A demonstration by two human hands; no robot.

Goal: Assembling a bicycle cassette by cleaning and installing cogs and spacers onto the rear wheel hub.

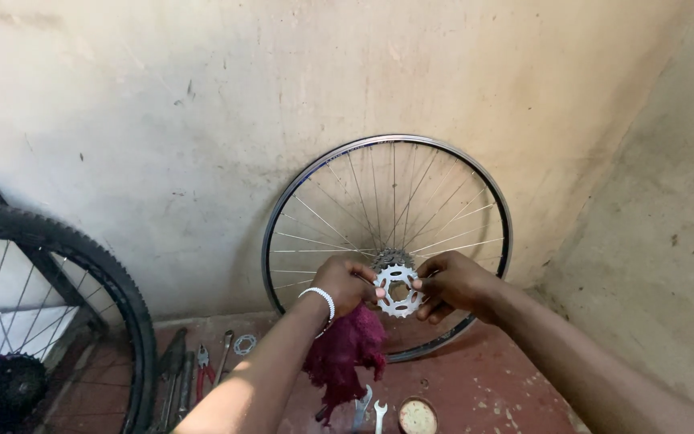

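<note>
I hold a silver toothed sprocket (396, 291) up between both hands, in front of the hub of a bare spoked wheel (387, 241) that leans against the wall (202, 120). My left hand (344, 284) is clamped on the sprocket's left edge and also grips a dark red rag (345, 354) that hangs below it (a white beaded bracelet (320, 297) sits on that wrist). My right hand (451, 284) pinches the sprocket's right edge. On the red floor (491, 386) below lie red-handled pliers (203, 371), spanners (369, 411), a second small sprocket (244, 345) and a round tin (417, 416). A tyred bicycle wheel (50, 321) stands at the left.
</note>
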